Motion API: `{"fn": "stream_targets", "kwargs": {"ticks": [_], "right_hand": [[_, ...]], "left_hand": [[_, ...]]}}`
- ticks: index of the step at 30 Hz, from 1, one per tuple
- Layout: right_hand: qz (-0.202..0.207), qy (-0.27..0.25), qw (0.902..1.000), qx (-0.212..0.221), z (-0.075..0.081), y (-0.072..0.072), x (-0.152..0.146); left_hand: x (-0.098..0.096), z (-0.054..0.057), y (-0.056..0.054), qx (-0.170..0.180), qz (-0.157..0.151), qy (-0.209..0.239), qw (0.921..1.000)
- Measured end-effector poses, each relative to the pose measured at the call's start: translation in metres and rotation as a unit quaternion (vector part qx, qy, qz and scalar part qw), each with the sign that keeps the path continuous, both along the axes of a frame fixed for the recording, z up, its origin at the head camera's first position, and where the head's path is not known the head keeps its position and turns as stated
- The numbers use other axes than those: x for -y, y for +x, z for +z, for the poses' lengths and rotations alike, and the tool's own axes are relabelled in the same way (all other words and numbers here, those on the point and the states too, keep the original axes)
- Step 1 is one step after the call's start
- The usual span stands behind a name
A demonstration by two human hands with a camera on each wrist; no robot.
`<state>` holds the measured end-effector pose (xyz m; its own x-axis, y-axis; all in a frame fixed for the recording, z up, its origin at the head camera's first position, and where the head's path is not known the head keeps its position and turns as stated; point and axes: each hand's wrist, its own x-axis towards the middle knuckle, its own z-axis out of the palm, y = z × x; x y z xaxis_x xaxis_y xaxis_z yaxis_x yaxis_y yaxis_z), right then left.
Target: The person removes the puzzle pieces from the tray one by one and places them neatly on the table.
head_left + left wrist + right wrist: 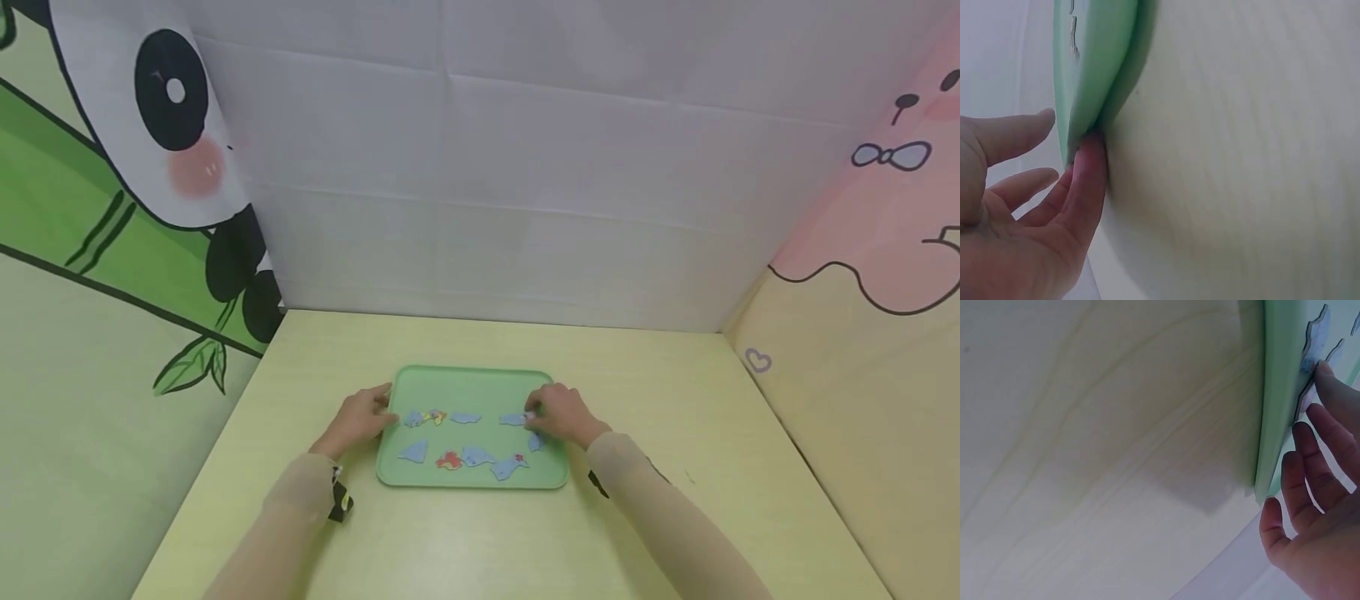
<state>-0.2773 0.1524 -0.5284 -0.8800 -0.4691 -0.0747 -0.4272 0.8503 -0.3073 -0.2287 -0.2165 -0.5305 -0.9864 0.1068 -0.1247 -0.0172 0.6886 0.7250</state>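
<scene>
A green tray (472, 482) holds several flat, mostly blue puzzle pieces in two loose rows. At its left edge is my left hand (360, 419); in the left wrist view, fingertips (1090, 147) touch the outside of the rim and the thumb stands apart from the other fingers. Over the tray's right side, my right hand (564, 412) pinches a blue puzzle piece (1305, 403) between thumb and index finger, partly hiding it. Another blue piece (536, 442) lies just below this hand. Left of the fingertips a blue piece (512, 420) overlaps the pinched one in the head view.
Elsewhere on the tray lie a red piece (449, 460), a yellow-patterned piece (434, 417) and a blue piece (465, 418). The tray rests on a pale wooden table (450, 542). A white wall (487, 208) rises behind, with cartoon-printed panels (112, 400) on both sides.
</scene>
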Motion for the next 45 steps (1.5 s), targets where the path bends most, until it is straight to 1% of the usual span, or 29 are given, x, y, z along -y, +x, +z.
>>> {"fn": "stream_targets", "kwargs": {"ticks": [2, 4, 8, 11, 17, 22, 30, 33, 40, 45], "right_hand": [[-0.001, -0.005, 1.0000, 0.003, -0.001, 0.000, 0.000], [-0.002, -0.010, 0.9999, 0.006, -0.001, 0.000, 0.000], [-0.007, -0.015, 0.9998, 0.014, -0.002, 0.000, -0.001], [-0.010, -0.015, 0.9997, 0.019, -0.002, -0.001, -0.001], [-0.012, -0.019, 0.9995, 0.020, 0.000, -0.001, 0.000], [-0.009, -0.024, 0.9994, 0.021, 0.003, -0.001, -0.001], [0.007, -0.074, 0.9963, 0.043, 0.008, 0.001, -0.004], [0.007, -0.085, 0.9951, 0.050, 0.009, 0.001, -0.004], [-0.006, -0.101, 0.9931, 0.060, 0.010, -0.002, -0.004], [-0.003, -0.120, 0.9904, 0.069, 0.013, -0.002, -0.005]], "left_hand": [[0.000, -0.003, 0.000, -0.004, 0.002, 0.005, 1.0000], [0.000, -0.006, 0.000, -0.006, 0.010, 0.010, 0.9999], [0.001, -0.012, 0.000, -0.019, 0.019, 0.007, 0.9996], [0.001, -0.015, 0.001, -0.026, 0.025, 0.009, 0.9993], [0.000, -0.014, 0.003, -0.025, 0.036, 0.017, 0.9989], [0.000, -0.015, 0.002, -0.028, 0.037, 0.017, 0.9988], [-0.002, -0.017, 0.002, -0.019, 0.048, 0.033, 0.9981], [-0.003, -0.017, 0.001, -0.018, 0.050, 0.040, 0.9977], [-0.002, -0.018, -0.001, -0.015, 0.053, 0.050, 0.9972], [-0.002, -0.020, -0.002, -0.012, 0.054, 0.056, 0.9969]]}}
